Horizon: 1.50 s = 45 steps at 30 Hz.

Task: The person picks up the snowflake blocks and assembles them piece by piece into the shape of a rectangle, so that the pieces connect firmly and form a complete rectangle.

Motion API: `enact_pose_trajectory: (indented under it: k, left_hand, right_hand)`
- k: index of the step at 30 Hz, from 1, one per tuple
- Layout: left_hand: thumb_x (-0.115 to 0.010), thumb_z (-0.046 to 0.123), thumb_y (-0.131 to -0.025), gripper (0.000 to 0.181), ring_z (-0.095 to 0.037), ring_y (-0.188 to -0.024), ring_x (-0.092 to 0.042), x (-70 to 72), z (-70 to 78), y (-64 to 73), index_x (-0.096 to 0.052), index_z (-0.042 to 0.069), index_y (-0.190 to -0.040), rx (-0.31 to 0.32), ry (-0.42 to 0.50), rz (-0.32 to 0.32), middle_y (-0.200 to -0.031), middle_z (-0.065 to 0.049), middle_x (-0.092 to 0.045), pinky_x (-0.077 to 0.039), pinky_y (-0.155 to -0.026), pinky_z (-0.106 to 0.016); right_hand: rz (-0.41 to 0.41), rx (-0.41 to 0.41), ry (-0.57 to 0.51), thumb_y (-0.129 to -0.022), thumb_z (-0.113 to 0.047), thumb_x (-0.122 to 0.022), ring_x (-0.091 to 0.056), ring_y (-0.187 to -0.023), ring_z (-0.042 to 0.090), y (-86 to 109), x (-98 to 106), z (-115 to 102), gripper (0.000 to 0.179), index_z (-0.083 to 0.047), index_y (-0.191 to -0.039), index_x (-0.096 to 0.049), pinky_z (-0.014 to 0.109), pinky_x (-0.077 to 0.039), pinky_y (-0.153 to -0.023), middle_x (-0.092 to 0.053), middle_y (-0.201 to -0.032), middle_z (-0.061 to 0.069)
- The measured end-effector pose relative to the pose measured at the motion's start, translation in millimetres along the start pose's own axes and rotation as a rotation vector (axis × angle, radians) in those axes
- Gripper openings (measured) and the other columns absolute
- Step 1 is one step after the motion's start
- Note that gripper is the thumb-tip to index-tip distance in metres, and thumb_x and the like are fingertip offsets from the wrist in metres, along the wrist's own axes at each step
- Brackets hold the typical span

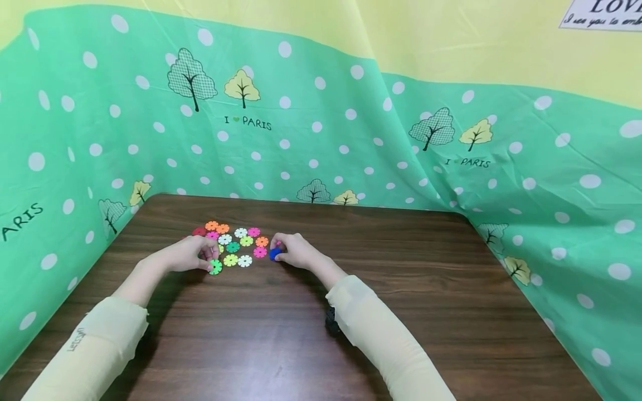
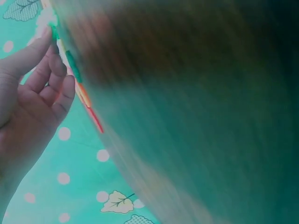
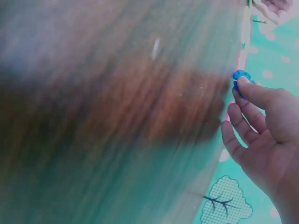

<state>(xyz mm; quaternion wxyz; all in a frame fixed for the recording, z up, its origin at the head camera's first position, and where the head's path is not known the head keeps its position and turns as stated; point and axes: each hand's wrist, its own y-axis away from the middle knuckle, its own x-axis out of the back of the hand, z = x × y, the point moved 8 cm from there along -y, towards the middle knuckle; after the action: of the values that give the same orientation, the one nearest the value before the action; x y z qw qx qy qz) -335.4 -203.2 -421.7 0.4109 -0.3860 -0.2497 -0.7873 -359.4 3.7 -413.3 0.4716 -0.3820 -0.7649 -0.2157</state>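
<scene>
Several flower-shaped plastic discs [image 1: 236, 243] in orange, pink, white, green and red lie in a cluster on the dark wooden table [image 1: 311, 328]. My left hand [image 1: 209, 262] rests at the cluster's left side and pinches a green disc [image 1: 215, 267] at its near corner. In the left wrist view that hand [image 2: 52, 44] has its thumb tip on the green disc [image 2: 53, 24], with the other fingers curled beside discs seen edge on. My right hand [image 1: 277, 254] grips a blue disc [image 1: 275, 254] just right of the cluster. The right wrist view shows the thumb of this hand [image 3: 240, 91] over the blue disc [image 3: 240, 76].
A green polka-dot cloth [image 1: 311, 128] with trees and "I love Paris" print rises behind and on both sides of the table. A small dark object [image 1: 332, 322] sits under my right forearm. Both wrist views are heavily blurred.
</scene>
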Motion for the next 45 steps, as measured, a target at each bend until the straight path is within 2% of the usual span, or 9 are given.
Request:
enact_pose_trajectory:
  k: [5,7,12,16,22,28,36,42,45]
  left_hand:
    - [-0.073,0.001,-0.078,0.019,-0.011,-0.073,-0.054,3.9,7.0,-1.1,-0.060,0.012,-0.087,-0.029,-0.033,0.025,-0.076,0.003,-0.059,-0.046,-0.066,-0.028]
    - [-0.072,0.001,-0.079,0.017,-0.011,-0.074,-0.054,4.8,11.4,-1.4,-0.062,0.012,-0.086,-0.057,-0.055,0.034,-0.077,0.004,-0.059,-0.046,-0.067,-0.029]
    - [-0.070,0.002,-0.081,0.015,-0.011,-0.075,-0.055,4.0,21.8,-2.0,-0.066,0.016,-0.085,-0.075,-0.086,0.048,-0.078,0.008,-0.062,-0.048,-0.069,-0.031]
    - [-0.067,0.005,-0.085,0.010,-0.009,-0.071,-0.056,3.8,32.8,-3.0,-0.068,0.014,-0.091,-0.071,-0.102,0.058,-0.077,0.008,-0.064,-0.048,-0.066,-0.030]
    - [-0.065,0.008,-0.087,0.015,-0.008,-0.062,-0.051,4.2,52.0,-5.6,-0.068,0.007,-0.102,-0.094,-0.102,0.095,-0.075,0.002,-0.064,-0.044,-0.057,-0.026]
    - [-0.068,0.010,-0.086,0.010,-0.005,-0.061,-0.049,4.5,74.9,-9.7,-0.072,0.009,-0.095,-0.136,-0.131,0.177,-0.074,0.004,-0.066,-0.044,-0.057,-0.024]
    - [-0.071,0.009,-0.082,0.012,-0.005,-0.058,-0.049,6.9,108.8,-13.5,-0.072,0.010,-0.094,-0.122,-0.109,0.322,-0.067,0.006,-0.062,-0.041,-0.055,-0.023]
    - [-0.070,0.010,-0.083,0.009,-0.006,-0.063,-0.059,8.6,136.0,-13.3,-0.073,0.010,-0.091,-0.079,-0.004,0.425,-0.071,0.004,-0.068,-0.049,-0.059,-0.025]
    - [-0.071,0.013,-0.083,0.009,-0.008,-0.063,-0.059,7.4,148.3,-14.4,-0.073,0.010,-0.091,-0.072,0.066,0.469,-0.073,0.003,-0.069,-0.049,-0.058,-0.026]
  right_hand:
    - [0.004,0.051,0.010,-0.088,-0.011,-0.067,-0.062,-0.093,0.015,8.5,7.8,-2.0,0.016,-0.011,-0.103,-0.059,0.028,-0.051,-0.083,-0.066,-0.099,0.004]
    - [0.014,0.063,0.011,-0.088,-0.011,-0.066,-0.061,-0.090,0.015,12.8,12.0,-0.4,0.016,-0.012,-0.103,-0.060,0.027,-0.051,-0.081,-0.065,-0.096,0.003]
    - [0.038,0.092,0.018,-0.089,-0.010,-0.065,-0.059,-0.082,0.011,25.1,25.2,5.1,0.015,-0.013,-0.103,-0.062,0.026,-0.050,-0.075,-0.063,-0.089,0.000]
    - [0.062,0.108,0.001,-0.089,-0.008,-0.065,-0.060,-0.084,0.010,36.5,36.6,7.5,0.015,-0.014,-0.102,-0.064,0.027,-0.051,-0.077,-0.065,-0.091,-0.001]
    - [0.110,0.140,-0.027,-0.087,-0.008,-0.067,-0.058,-0.078,0.008,59.3,56.4,8.2,0.016,-0.014,-0.103,-0.065,0.022,-0.050,-0.070,-0.063,-0.087,-0.002]
    - [0.188,0.129,-0.059,-0.086,-0.008,-0.069,-0.059,-0.073,0.006,84.5,81.0,14.9,0.017,-0.014,-0.101,-0.066,0.020,-0.051,-0.066,-0.064,-0.083,-0.003]
    - [0.309,0.089,-0.135,-0.084,-0.010,-0.071,-0.067,-0.073,0.013,118.0,101.6,21.6,0.014,-0.013,-0.097,-0.069,0.019,-0.054,-0.065,-0.068,-0.083,-0.001]
    - [0.462,0.162,-0.176,-0.080,-0.004,-0.073,-0.069,-0.073,0.008,142.2,115.9,13.3,0.017,-0.008,-0.097,-0.072,0.019,-0.055,-0.065,-0.072,-0.089,0.004]
    - [0.522,0.193,-0.191,-0.080,-0.003,-0.073,-0.069,-0.073,0.007,150.9,121.0,10.4,0.018,-0.009,-0.096,-0.073,0.019,-0.055,-0.063,-0.072,-0.090,0.003]
